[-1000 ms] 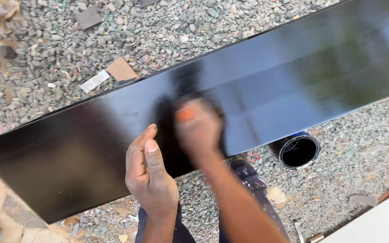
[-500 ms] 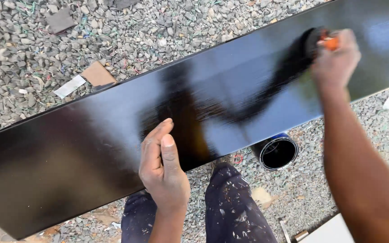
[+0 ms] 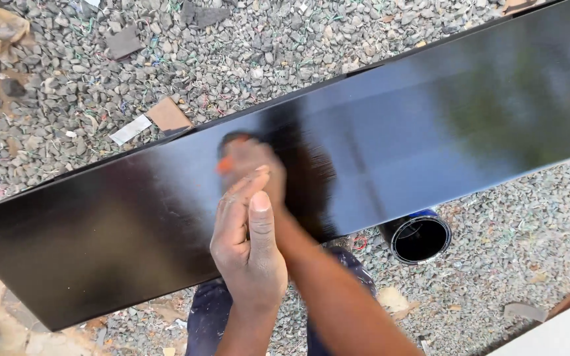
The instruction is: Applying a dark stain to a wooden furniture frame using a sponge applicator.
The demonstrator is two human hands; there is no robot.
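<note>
**A:** Where are the hands?

**B:** The left hand (image 3: pixel 249 254) rests on the near edge of a long black board (image 3: pixel 430 138), close to its middle. Its fingers are held together and point away from the person, and the thumb lies flat on top. It grips nothing; it just presses on the surface.

**A:** And the right one?

**B:** The right hand (image 3: pixel 252 168) sits just beyond the left, out over the board. It is blurred by motion. It looks closed around something with a small orange part (image 3: pixel 224 165), but the blur hides what that thing is. The right forearm crosses behind the left hand.

**A:** Describe the board.

**B:** It is glossy and black, and it runs slantwise across the view from lower left to upper right. Its surface shines like a mirror, with a dark brushed streak (image 3: pixel 308 171) just right of the blurred hand and pale blue reflections farther right.

**A:** What lies around it?

**B:** Grey gravel (image 3: pixel 245 59) covers the ground. An open round can (image 3: pixel 420 237), black inside, stands on the gravel just below the board's near edge, right of the arms. Beyond the far edge lie a scrap of brown cardboard (image 3: pixel 167 115) and a white strip (image 3: pixel 130 130). The person's paint-flecked dark trousers (image 3: pixel 209 316) show beneath the board.
</note>
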